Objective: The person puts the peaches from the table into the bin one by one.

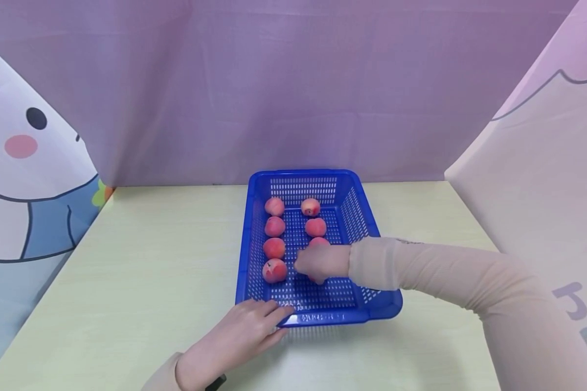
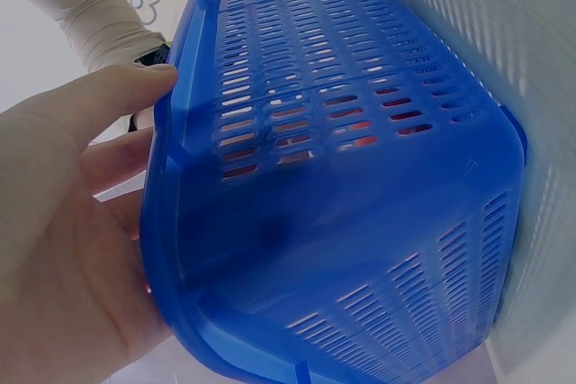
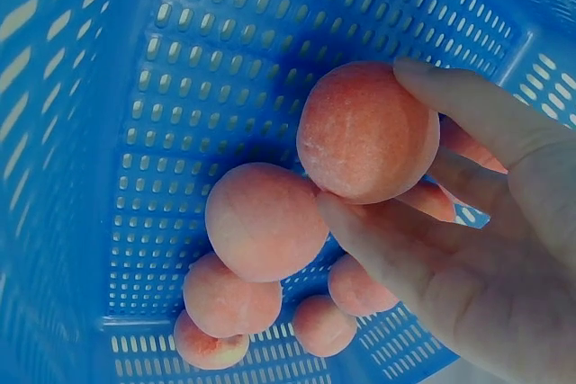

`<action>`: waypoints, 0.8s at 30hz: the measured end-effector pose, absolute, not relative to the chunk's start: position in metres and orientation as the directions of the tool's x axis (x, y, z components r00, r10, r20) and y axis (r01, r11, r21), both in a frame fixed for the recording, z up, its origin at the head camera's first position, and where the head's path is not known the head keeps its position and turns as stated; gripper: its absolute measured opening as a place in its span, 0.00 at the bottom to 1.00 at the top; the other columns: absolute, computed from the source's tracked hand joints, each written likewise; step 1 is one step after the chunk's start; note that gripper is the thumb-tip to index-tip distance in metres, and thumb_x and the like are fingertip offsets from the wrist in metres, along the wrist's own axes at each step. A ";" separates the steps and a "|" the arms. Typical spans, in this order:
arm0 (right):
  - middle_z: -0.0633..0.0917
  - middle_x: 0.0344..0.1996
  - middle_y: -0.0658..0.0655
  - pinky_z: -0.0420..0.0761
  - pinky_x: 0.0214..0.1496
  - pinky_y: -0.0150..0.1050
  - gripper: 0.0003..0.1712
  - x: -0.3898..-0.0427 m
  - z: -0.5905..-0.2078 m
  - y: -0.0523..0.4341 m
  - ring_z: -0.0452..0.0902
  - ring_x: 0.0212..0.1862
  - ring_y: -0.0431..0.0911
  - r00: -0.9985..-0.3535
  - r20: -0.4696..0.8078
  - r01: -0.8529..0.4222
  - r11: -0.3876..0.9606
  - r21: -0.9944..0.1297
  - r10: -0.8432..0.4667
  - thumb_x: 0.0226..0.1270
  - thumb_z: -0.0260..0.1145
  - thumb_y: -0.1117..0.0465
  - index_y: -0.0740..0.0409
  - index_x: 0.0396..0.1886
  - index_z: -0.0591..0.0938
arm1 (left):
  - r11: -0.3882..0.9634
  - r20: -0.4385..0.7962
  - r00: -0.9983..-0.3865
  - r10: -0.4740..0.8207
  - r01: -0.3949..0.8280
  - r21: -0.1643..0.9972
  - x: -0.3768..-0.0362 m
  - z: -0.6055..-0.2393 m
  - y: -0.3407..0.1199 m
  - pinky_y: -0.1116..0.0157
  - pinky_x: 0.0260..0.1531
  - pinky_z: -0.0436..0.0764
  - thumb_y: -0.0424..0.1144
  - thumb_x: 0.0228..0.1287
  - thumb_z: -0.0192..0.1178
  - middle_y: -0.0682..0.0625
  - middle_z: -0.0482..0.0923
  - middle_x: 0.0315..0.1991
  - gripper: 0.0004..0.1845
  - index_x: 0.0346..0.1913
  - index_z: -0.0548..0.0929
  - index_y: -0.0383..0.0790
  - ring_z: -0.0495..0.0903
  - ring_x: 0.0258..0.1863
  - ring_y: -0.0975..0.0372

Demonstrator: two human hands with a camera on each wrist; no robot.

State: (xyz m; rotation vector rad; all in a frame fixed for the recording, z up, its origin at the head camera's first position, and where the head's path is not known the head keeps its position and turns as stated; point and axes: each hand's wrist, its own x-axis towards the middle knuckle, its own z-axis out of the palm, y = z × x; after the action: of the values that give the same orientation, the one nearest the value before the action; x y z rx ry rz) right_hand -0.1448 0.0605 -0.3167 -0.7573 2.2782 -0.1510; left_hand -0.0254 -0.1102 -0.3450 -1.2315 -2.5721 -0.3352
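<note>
**Peaches lined up in the blue basket**

Pale yellow tabletop (image 1: 127,282), walled in by purple cloth behind and printed curtains at both sides. In the middle, well back from the near table edge, stood a blue slotted basket (image 1: 254,239). Already laid on its floor: a left row of four peaches (image 1: 274,270), and a right row of three showing, the third half hidden behind the hand. One more peach (image 3: 367,131) pinched between thumb and fingertips of the right hand (image 1: 323,264), held low inside the basket over the near end of the right row, seemingly not yet set down. By appearance, close to finished: two rows of four once this one landed. Left hand (image 1: 242,331) rested at the near left corner, thumb over the rim, fingers loosely straight against the outer wall. Bare floor left only at the near end; high walls close on every side, open table all round.
</note>
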 end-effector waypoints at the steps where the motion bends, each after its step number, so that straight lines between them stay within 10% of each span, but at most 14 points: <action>1: 0.78 0.40 0.48 0.71 0.54 0.40 0.22 -0.144 -0.317 0.061 0.72 0.38 0.40 -0.579 -0.608 -0.431 0.837 -0.338 -0.544 0.61 0.57 0.62 0.54 0.57 0.71 | 0.612 0.338 -0.602 0.724 0.786 0.090 -0.025 -0.345 -0.110 0.71 0.29 0.77 0.47 0.58 0.57 0.54 0.80 0.31 0.14 0.43 0.80 0.43 0.78 0.28 0.66; 12: 0.75 0.26 0.48 0.74 0.36 0.29 0.25 -0.145 -0.322 0.058 0.71 0.27 0.40 -0.510 -0.602 -0.662 0.728 -0.181 -0.614 0.58 0.60 0.67 0.54 0.57 0.71 | 0.601 0.372 -0.584 0.722 0.795 0.081 -0.026 -0.346 -0.111 0.71 0.28 0.76 0.47 0.57 0.57 0.54 0.79 0.31 0.14 0.42 0.80 0.43 0.78 0.27 0.67; 24: 0.74 0.20 0.54 0.74 0.30 0.33 0.26 -0.142 -0.325 0.057 0.70 0.20 0.44 -0.634 -0.634 -0.240 0.892 -0.383 -0.443 0.66 0.48 0.55 0.59 0.63 0.64 | 0.602 0.375 -0.582 0.721 0.795 0.077 -0.026 -0.347 -0.111 0.71 0.27 0.76 0.47 0.58 0.56 0.54 0.79 0.30 0.13 0.41 0.80 0.43 0.77 0.27 0.67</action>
State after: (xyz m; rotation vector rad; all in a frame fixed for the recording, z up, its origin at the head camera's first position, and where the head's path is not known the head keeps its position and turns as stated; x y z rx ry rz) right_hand -0.1421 0.0569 -0.3252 -0.4868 2.2801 -0.3383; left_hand -0.0264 -0.1114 -0.3471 -1.2325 -2.5263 -0.3414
